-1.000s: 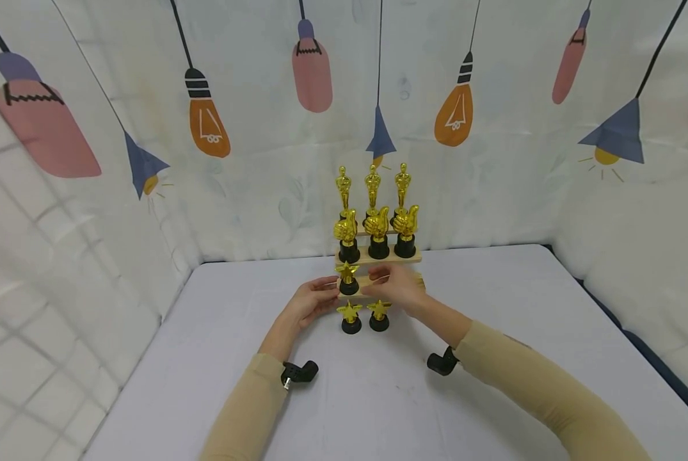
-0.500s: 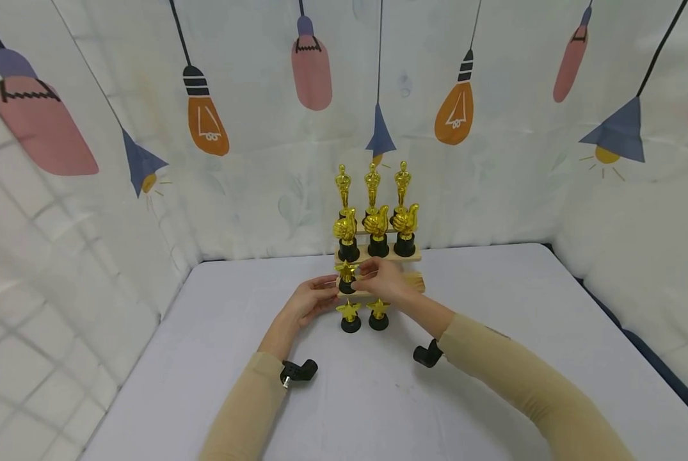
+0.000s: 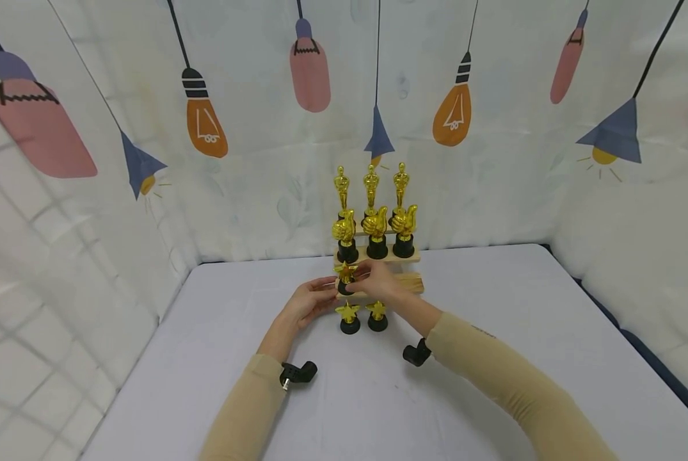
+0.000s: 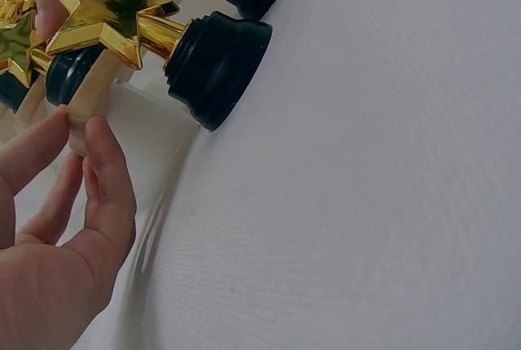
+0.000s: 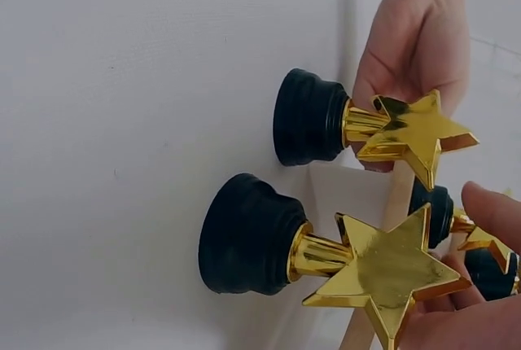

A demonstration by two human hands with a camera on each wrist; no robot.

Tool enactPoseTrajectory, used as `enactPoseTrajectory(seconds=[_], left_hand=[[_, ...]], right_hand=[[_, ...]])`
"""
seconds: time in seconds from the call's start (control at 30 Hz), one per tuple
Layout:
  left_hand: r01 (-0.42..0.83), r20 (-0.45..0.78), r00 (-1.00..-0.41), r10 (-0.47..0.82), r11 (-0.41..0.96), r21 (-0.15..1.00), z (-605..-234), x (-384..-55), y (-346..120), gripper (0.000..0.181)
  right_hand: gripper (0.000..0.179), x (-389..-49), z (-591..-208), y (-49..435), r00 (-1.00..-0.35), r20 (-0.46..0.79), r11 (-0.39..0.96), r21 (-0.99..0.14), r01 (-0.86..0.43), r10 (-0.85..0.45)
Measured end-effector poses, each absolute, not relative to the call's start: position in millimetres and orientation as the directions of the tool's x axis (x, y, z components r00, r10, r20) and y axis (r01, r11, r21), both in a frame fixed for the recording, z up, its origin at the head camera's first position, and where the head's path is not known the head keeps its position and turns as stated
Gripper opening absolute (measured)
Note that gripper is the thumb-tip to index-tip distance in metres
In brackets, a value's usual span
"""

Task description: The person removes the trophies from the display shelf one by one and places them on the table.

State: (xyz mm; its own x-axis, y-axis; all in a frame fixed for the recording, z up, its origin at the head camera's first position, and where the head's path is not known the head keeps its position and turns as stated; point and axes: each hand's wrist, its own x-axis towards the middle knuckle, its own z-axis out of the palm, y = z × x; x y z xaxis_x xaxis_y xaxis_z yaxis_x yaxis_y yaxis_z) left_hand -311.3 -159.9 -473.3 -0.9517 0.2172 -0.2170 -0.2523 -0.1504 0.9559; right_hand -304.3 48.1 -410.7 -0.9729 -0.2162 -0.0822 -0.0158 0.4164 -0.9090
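A tiered wooden display rack (image 3: 411, 282) stands toward the back of the table. On its lowest step, at the left end, is a gold star trophy (image 3: 345, 271) with a black base. My right hand (image 3: 381, 285) has its thumb and fingers about this trophy, low down near the base. At the rack's left end, my left hand (image 3: 309, 303) pinches the edge of the lowest step (image 4: 92, 96) between thumb and fingertips, as the left wrist view shows. Two more star trophies, one at left (image 3: 349, 325) and one at right (image 3: 377, 323), stand upright on the table before the rack.
Several gold thumbs-up trophies (image 3: 376, 224) line the middle step. Behind them, figure trophies (image 3: 370, 186) fill the top step. A white cloth covers the table (image 3: 470, 301), and a lamp-patterned curtain (image 3: 251, 192) hangs close behind the rack.
My right hand has moved left along the lowest step, from beside the star trophy onto it. My left hand keeps its place at the rack's end.
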Motion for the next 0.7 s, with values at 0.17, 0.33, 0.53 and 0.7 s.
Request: enactPoseTrajectory(seconds=[0.17,0.33,0.53,0.7], left_hand=[[-0.260,-0.225,-0.952,0.208,-0.161,0.952,-474.5,-312.2,-159.9,0.048],[-0.259,-0.223,-0.952,0.211,-0.162,0.952,-474.0,-312.8,-160.3,0.048],[-0.256,-0.218,-0.951,0.220,-0.160,0.953,-474.0,-312.6,-160.5,0.049],[-0.254,-0.215,-0.949,0.231,-0.152,0.955,-474.9,-312.2,-160.5,0.049]], right_hand=[[0.043,-306.8,-416.1,45.3,-0.972,-0.061,0.450,-0.892,-0.050,-0.228],[0.039,-307.0,-415.3,43.1,-0.972,-0.039,0.486,-0.870,-0.080,-0.231],[0.036,-306.3,-417.7,43.2,-0.971,-0.025,0.507,-0.856,-0.102,-0.237],[0.037,-303.4,-417.1,46.6,-0.975,-0.021,0.530,-0.841,-0.102,-0.222]])
